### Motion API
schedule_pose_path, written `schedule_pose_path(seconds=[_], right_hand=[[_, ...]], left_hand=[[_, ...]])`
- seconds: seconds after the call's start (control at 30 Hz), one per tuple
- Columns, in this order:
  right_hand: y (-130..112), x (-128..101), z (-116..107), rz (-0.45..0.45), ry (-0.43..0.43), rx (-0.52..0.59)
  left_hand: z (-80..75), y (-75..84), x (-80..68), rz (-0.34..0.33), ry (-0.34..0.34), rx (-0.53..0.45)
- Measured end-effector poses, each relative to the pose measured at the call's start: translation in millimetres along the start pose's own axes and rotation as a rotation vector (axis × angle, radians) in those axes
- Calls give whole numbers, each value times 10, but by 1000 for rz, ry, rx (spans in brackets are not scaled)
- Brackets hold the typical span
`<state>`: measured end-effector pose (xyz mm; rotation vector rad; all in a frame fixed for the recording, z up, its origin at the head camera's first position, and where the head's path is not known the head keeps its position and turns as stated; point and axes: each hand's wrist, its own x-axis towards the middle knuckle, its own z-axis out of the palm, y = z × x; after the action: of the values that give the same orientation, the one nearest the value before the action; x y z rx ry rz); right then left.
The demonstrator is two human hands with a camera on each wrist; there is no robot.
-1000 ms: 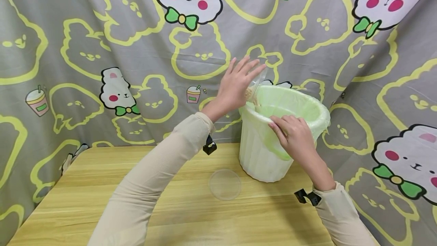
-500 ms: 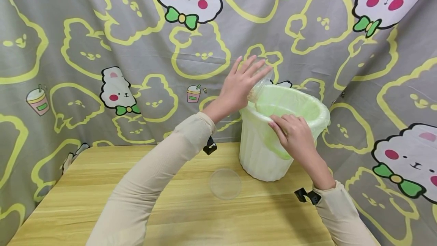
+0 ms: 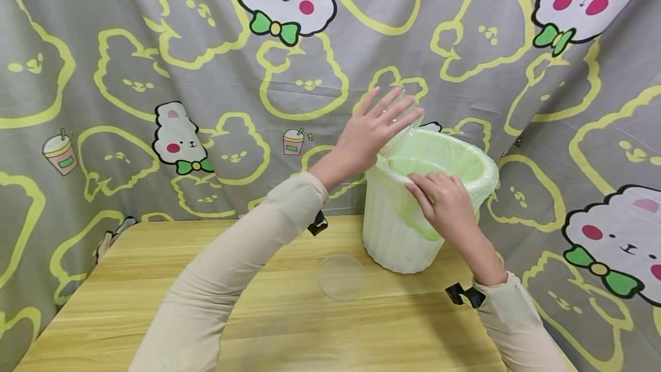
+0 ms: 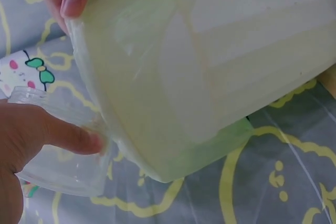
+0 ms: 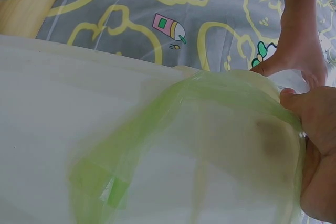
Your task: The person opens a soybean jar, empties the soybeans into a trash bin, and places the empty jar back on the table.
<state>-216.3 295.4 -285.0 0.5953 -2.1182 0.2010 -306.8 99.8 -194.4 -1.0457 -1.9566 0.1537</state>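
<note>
My left hand grips a clear plastic tub, thumb on one side and fingers spread over the other. The tub is tipped, its mouth over the left rim of a white ribbed trash bin. A few tan bits show near the thumb in the left wrist view; most of the tub's inside is see-through. A pale green bag lines the bin and folds over its rim. At the near rim, my right hand grips bag and edge, thumb outside, fingers curled inward. The bin leans slightly. Its bottom inside is hidden.
A clear round lid lies flat on the wooden table, left of the bin and in front of it. A grey curtain with cartoon prints hangs close behind the table and bin, and along both sides.
My left hand has tipped the tub further and shifted a little right over the bin. The tan bits seen in the tub earlier have mostly gone from view. The right hand stays on the rim.
</note>
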Motion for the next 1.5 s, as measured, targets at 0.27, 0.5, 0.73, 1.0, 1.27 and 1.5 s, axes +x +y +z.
schedule_pose_path(seconds=[0.27,0.5,0.73,1.0,1.27,1.5], right_hand=[[-2,7,-4,9,-14,-6],[-13,8,-13,7,-14,-8],[-24,11,-1,-2,-2,-7],[-24,7,4,-2,2,-4],[-38,9,10,-1,1,-2],[-36,4,0,-10,14,-7]], left_hand=[[21,26,-2,30,55,-9],[18,41,-1,34,40,-21],[41,25,-16,7,106,-38],[6,1,-15,7,25,-115],[31,-9,-11,-4,146,-52],[25,-29,-4,3,106,-96]])
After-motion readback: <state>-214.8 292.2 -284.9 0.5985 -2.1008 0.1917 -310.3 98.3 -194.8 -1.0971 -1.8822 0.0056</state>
